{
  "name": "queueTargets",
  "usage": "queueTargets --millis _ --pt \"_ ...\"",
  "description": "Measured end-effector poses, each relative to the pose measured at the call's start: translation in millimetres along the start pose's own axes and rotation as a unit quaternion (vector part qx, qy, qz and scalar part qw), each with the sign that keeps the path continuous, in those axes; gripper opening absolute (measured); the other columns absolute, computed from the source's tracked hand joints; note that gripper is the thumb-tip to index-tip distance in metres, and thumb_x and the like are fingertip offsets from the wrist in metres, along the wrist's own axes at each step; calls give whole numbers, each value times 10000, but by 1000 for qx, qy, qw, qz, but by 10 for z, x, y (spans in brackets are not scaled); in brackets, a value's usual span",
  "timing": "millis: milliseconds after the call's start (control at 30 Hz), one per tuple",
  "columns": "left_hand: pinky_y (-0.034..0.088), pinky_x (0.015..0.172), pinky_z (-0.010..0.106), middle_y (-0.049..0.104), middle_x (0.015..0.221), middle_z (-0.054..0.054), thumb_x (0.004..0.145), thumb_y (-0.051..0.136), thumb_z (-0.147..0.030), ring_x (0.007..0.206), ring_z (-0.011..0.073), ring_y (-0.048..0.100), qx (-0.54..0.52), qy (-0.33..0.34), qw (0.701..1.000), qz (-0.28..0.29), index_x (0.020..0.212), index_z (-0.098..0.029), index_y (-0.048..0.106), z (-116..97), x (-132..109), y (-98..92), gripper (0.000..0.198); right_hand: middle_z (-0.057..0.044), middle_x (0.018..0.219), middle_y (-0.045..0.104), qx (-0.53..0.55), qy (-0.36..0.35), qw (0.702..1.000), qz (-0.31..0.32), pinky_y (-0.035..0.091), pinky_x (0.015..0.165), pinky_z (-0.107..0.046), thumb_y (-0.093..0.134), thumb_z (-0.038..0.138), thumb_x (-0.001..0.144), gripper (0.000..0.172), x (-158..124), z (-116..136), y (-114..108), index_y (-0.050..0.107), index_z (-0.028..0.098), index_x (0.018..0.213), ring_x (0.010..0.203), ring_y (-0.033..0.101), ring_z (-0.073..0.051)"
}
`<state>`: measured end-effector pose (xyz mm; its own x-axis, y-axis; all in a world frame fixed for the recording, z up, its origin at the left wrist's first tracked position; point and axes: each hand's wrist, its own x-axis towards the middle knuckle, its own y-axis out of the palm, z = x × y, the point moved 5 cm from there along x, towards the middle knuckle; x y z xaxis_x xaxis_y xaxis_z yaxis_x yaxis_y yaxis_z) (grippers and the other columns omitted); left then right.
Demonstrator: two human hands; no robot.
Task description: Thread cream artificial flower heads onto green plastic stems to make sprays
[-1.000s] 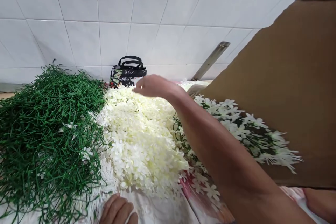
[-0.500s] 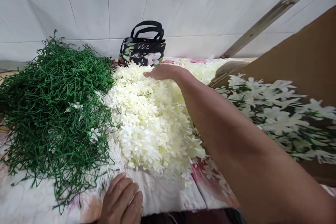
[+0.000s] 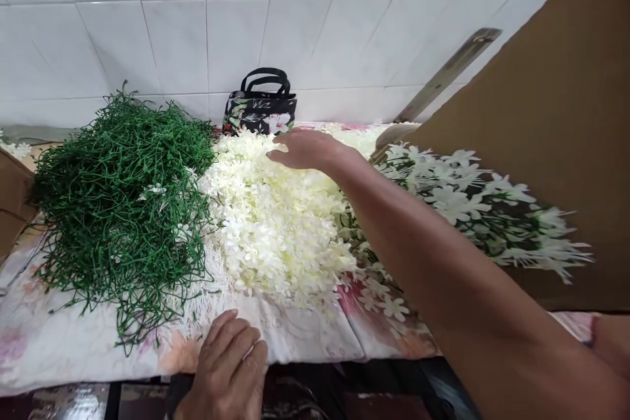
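So the main thing here is a big heap of creamy-white artificial flowers sitting in the middle of a floral-print tablecloth, right between a tangle of green plastic stems and a bunch of larger white artificial flowers over on the right. The right hand is stretched out over the far end of the heap, just in front of a black floral handbag. Thumb and fingers are parted and I don't see anything between them, so it looks released to me; can't tell if the underside is actually touching petals. The left hand is down at the near edge of the cloth, fingers loosely bent, close to some white fringe-like strands. Its palm is hidden, so no idea whether it's pinching anything. A few little white blossoms are caught in the green tangle too. The handbag stands close to a white tiled wall, both black handles sticking up, and a flat metal strip leans there at a slant. A big brown cardboard sheet takes up the right side behind the larger flowers, partly cut off by the frame, and there's a bit of brown cardboard at the left edge as well.
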<state>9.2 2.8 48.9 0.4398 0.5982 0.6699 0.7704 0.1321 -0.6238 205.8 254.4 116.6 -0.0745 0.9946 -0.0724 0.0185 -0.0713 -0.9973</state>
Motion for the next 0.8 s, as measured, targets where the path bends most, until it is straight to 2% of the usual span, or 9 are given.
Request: queueTargets --millis 100,167,267,333,400,533,800 --pt "481 820 420 615 792 98 700 455 -3 820 180 543 -6 -7 1000 13 843 -83 586 16 40 -8 210 -131 1211 442 -32 4 998 -46 382 775 -418 354 505 795 510 -123 70 -98 411 215 1210 1022 466 -305" --pt "480 819 420 614 785 98 690 455 5 812 178 540 -8 -9 1000 15 836 -79 585 31 47 -1 212 -131 1140 487 -58 -5 995 -84 385 740 -416 369 447 808 440 -183 136 -153 462 208 1165 952 490 -288" --pt "480 815 412 606 770 94 692 453 -2 797 170 536 -13 -10 1000 20 840 -78 580 46 31 36 210 -110 1031 546 -56 -78 989 -114 372 758 -399 329 332 841 337 -212 299 -164 572 184 1022 910 483 -243" --pt "473 821 413 600 767 87 701 448 -10 790 164 531 -19 -17 999 23 847 -86 579 56 17 64 211 -92 1022 554 -39 -147 984 -93 362 791 -376 325 276 841 314 -196 430 -96 609 181 936 925 465 -219" --pt "465 830 417 596 764 83 711 443 -15 786 159 525 -23 -25 999 23 850 -89 577 62 8 80 206 -80 1075 534 -37 -188 980 -59 353 818 -368 370 258 819 273 -161 528 10 630 186 864 972 441 -220" --pt "461 832 403 588 743 77 719 444 -16 775 150 520 -25 -30 999 26 846 -80 573 64 10 67 192 -79 1166 487 -58 -191 979 -33 342 840 -400 446 231 760 203 -90 590 185 645 189 747 1052 399 -263" --pt "464 813 388 567 691 62 738 392 -27 747 143 527 -22 -38 998 55 822 -106 563 65 -6 70 206 -36 1242 438 -61 -211 976 -1 322 862 -405 426 258 762 226 -110 608 286 650 224 765 1079 394 -249"
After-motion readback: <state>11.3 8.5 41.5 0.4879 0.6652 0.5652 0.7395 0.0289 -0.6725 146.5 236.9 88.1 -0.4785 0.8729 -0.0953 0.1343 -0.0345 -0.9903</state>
